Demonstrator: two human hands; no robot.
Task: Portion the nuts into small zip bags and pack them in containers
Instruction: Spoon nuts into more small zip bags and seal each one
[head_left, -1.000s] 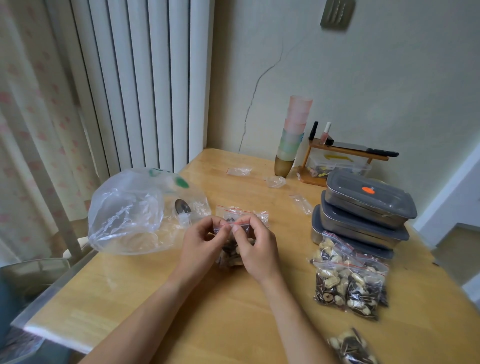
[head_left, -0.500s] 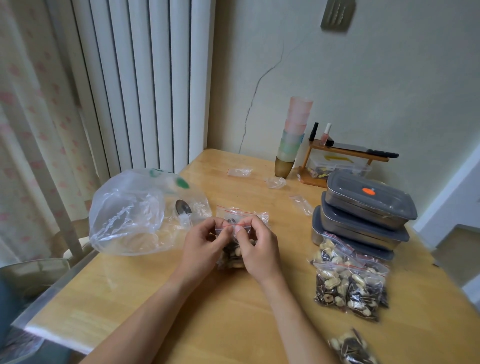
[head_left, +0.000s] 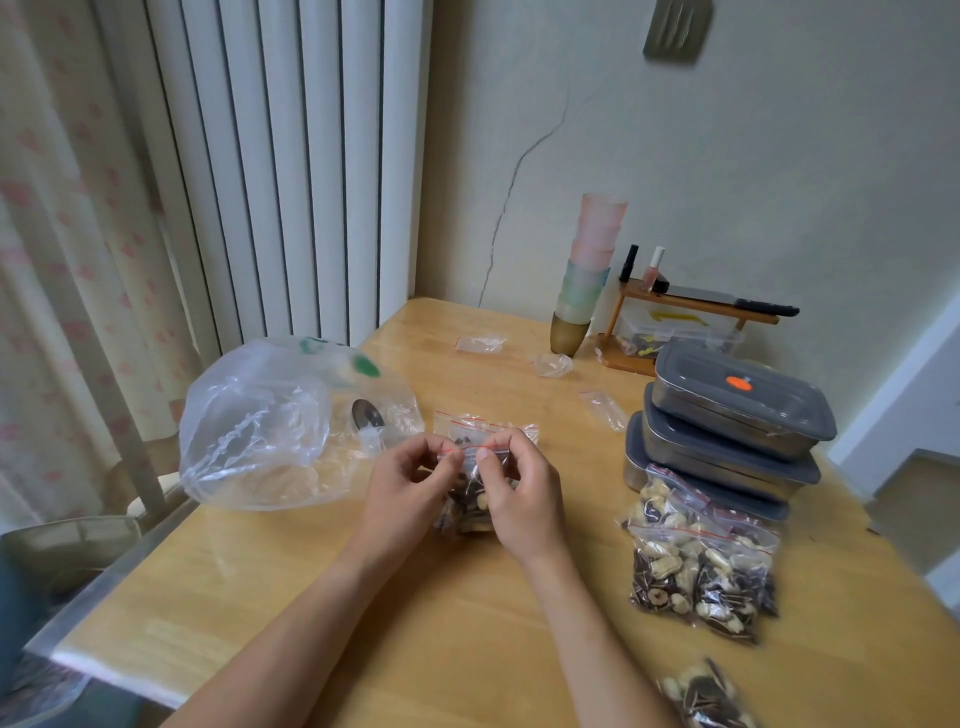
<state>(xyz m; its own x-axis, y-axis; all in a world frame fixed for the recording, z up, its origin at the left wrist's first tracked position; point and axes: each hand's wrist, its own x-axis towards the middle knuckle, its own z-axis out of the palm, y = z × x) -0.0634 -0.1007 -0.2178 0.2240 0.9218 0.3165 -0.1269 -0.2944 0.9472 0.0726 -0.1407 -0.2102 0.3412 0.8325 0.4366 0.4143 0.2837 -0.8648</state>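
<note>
My left hand (head_left: 402, 488): fingers pinch the red zip strip of the small clear bag of nuts (head_left: 470, 499).
My right hand (head_left: 524, 499): pinches the same strip.
Bag: on the wooden bench (head_left: 363, 597), between my hands.
Grey lidded containers (head_left: 727, 431): stacked, far right.
</note>
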